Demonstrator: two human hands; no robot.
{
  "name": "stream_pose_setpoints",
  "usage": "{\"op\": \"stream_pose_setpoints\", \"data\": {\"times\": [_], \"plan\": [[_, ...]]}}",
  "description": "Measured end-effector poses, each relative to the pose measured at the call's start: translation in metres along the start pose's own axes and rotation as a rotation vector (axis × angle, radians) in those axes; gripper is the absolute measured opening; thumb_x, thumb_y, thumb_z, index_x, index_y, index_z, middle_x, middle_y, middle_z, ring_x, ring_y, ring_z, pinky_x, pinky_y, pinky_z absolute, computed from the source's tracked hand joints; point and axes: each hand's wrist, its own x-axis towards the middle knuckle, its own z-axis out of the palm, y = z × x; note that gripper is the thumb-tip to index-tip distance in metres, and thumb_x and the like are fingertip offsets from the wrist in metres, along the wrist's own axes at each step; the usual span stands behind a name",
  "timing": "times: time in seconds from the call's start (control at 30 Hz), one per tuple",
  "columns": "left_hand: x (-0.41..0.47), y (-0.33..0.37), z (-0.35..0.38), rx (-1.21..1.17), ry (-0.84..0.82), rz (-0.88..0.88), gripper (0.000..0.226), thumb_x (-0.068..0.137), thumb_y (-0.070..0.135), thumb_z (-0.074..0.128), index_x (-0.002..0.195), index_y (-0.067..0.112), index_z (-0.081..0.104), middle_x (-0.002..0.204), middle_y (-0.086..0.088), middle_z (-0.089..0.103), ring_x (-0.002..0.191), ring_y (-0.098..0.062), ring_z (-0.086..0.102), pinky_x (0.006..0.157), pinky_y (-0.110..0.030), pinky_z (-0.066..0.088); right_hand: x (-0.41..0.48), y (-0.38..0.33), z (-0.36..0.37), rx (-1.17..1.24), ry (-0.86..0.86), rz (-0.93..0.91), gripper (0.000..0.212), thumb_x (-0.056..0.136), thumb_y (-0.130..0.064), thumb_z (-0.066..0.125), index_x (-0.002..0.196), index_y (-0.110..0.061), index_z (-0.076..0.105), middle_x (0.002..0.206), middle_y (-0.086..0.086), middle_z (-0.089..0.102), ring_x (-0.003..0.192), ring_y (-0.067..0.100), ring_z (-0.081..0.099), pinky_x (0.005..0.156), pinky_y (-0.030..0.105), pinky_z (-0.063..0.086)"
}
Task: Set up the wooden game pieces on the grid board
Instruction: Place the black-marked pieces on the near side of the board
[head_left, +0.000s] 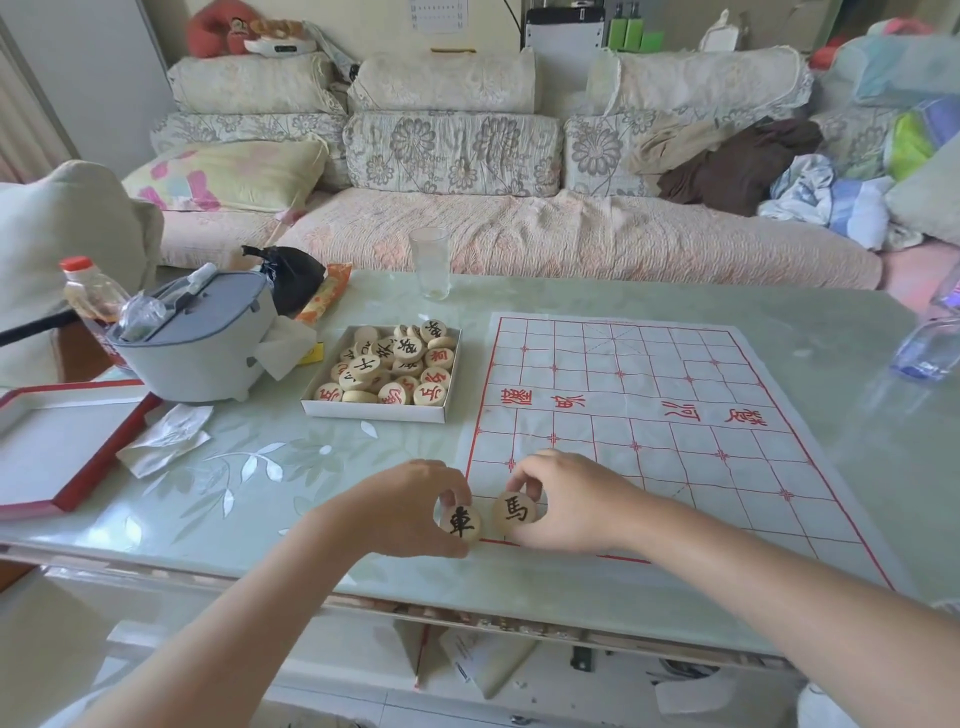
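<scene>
A white paper grid board (654, 415) with red lines lies on the green glass table. My left hand (405, 506) pinches a round wooden piece with a black character (461, 522) at the board's near left corner. Beside it, my right hand (571, 501) pinches a second wooden piece with a black character (515, 512), just to the right on the board's near edge. Both pieces are tilted toward me. A white cardboard box (374, 410) left of the board holds several wooden pieces (395, 366) with red and black characters.
A clear glass (430, 262) stands behind the box. A grey bag (200, 343), a bottle (93, 291) and tissues (166, 439) crowd the table's left, with a red-rimmed lid (98, 467). A plastic bottle (924, 348) lies at the right edge. A sofa (519, 234) is behind.
</scene>
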Motion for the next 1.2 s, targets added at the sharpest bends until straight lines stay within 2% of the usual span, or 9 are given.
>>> {"op": "stream_pose_setpoints", "data": {"times": [0.1,0.23,0.33,0.5,0.6,0.7,0.9,1.1,1.2], "plan": [[-0.002,-0.001,-0.003,-0.006,-0.009,0.014,0.053,0.069,0.053,0.076,0.116,0.042,0.053,0.104,0.022,0.051,0.094,-0.003,0.046,0.079,-0.025,0.044,-0.003,-0.01,0.004,-0.117,-0.073,-0.049,0.041,0.073,-0.056,0.068,0.107,-0.035,0.056,0.1,-0.016,0.055,0.091,0.006,0.055,0.075,0.026,0.045],[-0.001,-0.012,-0.015,-0.055,0.051,0.003,0.048,0.075,0.054,0.072,0.117,0.04,0.053,0.099,0.023,0.051,0.091,-0.005,0.052,0.078,-0.024,0.047,-0.003,-0.014,0.002,-0.192,-0.119,-0.06,0.054,0.074,-0.06,0.066,0.121,-0.038,0.051,0.108,-0.017,0.05,0.098,0.009,0.053,0.083,0.028,0.045],[0.009,-0.027,-0.024,-0.088,0.186,-0.035,0.034,0.083,0.048,0.066,0.114,0.036,0.058,0.094,0.022,0.052,0.084,-0.003,0.055,0.072,-0.02,0.045,0.011,-0.014,-0.01,-0.09,-0.058,-0.044,0.052,0.083,-0.063,0.057,0.128,-0.037,0.05,0.112,-0.017,0.051,0.101,0.007,0.053,0.088,0.031,0.045],[0.034,-0.053,-0.039,-0.131,0.465,-0.084,0.014,0.089,0.03,0.061,0.102,0.03,0.066,0.091,0.016,0.057,0.08,-0.01,0.055,0.067,-0.022,0.041,0.06,-0.023,-0.019,0.021,0.093,-0.007,0.03,0.093,-0.045,0.055,0.118,-0.031,0.06,0.104,-0.013,0.06,0.095,0.01,0.055,0.086,0.032,0.046],[0.047,-0.075,-0.052,-0.168,0.657,-0.143,0.02,0.093,0.015,0.053,0.098,0.026,0.069,0.096,0.008,0.06,0.086,-0.015,0.054,0.072,-0.027,0.042,0.096,-0.035,-0.021,-0.005,0.125,-0.016,0.025,0.093,-0.033,0.055,0.117,-0.028,0.06,0.104,-0.011,0.062,0.086,0.011,0.056,0.085,0.033,0.048],[0.055,-0.103,-0.063,-0.191,0.791,-0.215,0.024,0.089,0.01,0.057,0.106,0.023,0.067,0.108,0.004,0.061,0.103,-0.021,0.053,0.083,-0.032,0.046,0.137,-0.046,-0.023,-0.015,0.165,-0.034,0.027,0.092,-0.027,0.054,0.118,-0.028,0.06,0.107,-0.011,0.061,0.097,0.014,0.057,0.083,0.033,0.048],[0.069,-0.137,-0.067,-0.149,0.709,-0.339,0.054,0.086,0.009,0.046,0.139,0.022,0.046,0.136,-0.005,0.05,0.124,-0.028,0.038,0.102,-0.037,0.034,0.21,-0.052,-0.023,-0.133,0.211,-0.031,0.047,0.089,-0.019,0.054,0.135,-0.025,0.049,0.137,-0.001,0.047,0.12,0.022,0.052,0.082,0.029,0.037],[0.079,-0.144,-0.064,-0.194,0.596,-0.336,0.059,0.09,0.029,0.047,0.148,0.024,0.034,0.15,0.0,0.039,0.138,-0.027,0.026,0.111,-0.04,0.026,0.253,-0.053,-0.016,-0.249,0.204,0.003,0.063,0.09,-0.028,0.053,0.15,-0.023,0.033,0.149,0.003,0.037,0.129,0.029,0.046,0.091,0.036,0.042],[0.081,-0.148,-0.066,-0.16,0.61,-0.292,0.06,0.089,0.032,0.05,0.147,0.026,0.035,0.147,0.003,0.043,0.137,-0.025,0.027,0.109,-0.037,0.027,0.263,-0.055,-0.008,-0.28,0.204,0.0,0.063,0.091,-0.041,0.054,0.148,-0.024,0.035,0.145,0.008,0.039,0.129,0.032,0.045,0.093,0.039,0.043]]}}
